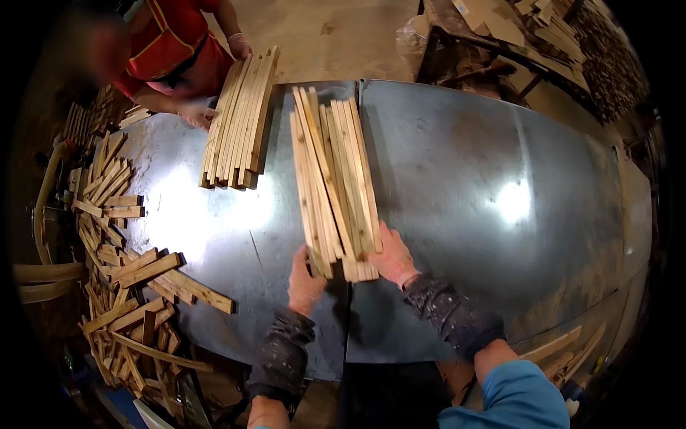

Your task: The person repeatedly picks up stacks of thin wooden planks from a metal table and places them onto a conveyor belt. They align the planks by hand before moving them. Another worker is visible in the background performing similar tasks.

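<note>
A bundle of long, narrow wooden strips (pixel 330 186) lies lengthwise over the seam in the middle of the metal table (pixel 457 179). One strip rests slantwise on top of the others. My left hand (pixel 306 284) grips the bundle's near left corner, thumb and fingers around the edge. On the opposite side, my right hand (pixel 393 256) presses against the near right corner, its fingers partly hidden by the wood. The near ends of the strips are uneven, with a few sticking out toward me. Dark speckled sleeve covers are on both my forearms.
Across the table at the left, a person in a red apron (pixel 161 46) holds another bundle of strips (pixel 239 121). A loose heap of short wood pieces (pixel 143 275) lines the left edge. At the back right stands a bench (pixel 493 36) with wood scraps.
</note>
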`<state>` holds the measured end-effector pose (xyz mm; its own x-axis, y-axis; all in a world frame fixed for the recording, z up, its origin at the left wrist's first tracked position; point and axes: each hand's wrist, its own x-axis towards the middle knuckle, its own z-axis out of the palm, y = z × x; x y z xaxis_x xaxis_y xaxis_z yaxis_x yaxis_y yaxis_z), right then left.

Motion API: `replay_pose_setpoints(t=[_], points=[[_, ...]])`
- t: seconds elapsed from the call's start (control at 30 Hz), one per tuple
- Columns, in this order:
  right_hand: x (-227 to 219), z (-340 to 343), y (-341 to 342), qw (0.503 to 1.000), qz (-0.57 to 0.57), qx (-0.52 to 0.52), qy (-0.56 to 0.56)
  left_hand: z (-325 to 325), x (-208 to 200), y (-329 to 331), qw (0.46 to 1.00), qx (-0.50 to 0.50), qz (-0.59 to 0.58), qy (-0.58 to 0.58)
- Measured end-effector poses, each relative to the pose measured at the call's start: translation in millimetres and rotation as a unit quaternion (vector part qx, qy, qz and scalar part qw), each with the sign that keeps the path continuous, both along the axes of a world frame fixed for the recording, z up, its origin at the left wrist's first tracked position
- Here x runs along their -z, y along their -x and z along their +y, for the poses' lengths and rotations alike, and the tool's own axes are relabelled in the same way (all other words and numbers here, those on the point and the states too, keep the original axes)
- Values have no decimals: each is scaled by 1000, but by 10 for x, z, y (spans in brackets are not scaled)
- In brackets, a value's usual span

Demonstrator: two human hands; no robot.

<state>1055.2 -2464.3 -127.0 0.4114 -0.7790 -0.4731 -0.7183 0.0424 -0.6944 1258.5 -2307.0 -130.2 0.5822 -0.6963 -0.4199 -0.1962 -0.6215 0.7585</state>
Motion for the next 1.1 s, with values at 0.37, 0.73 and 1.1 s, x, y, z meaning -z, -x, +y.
replay_pose_setpoints(t=[0.37,0.73,1.1], points=[[-87,2859,2184,994,42,96,-40,2565,-120,2054,998,57,25,-26],[-65,3894,2719,983,-41,163,-71,3148,-469,2251,982,158,3,-105],[-707,3990,2977,969,-76,231,46,2701,-701,2897,994,77,-46,64]])
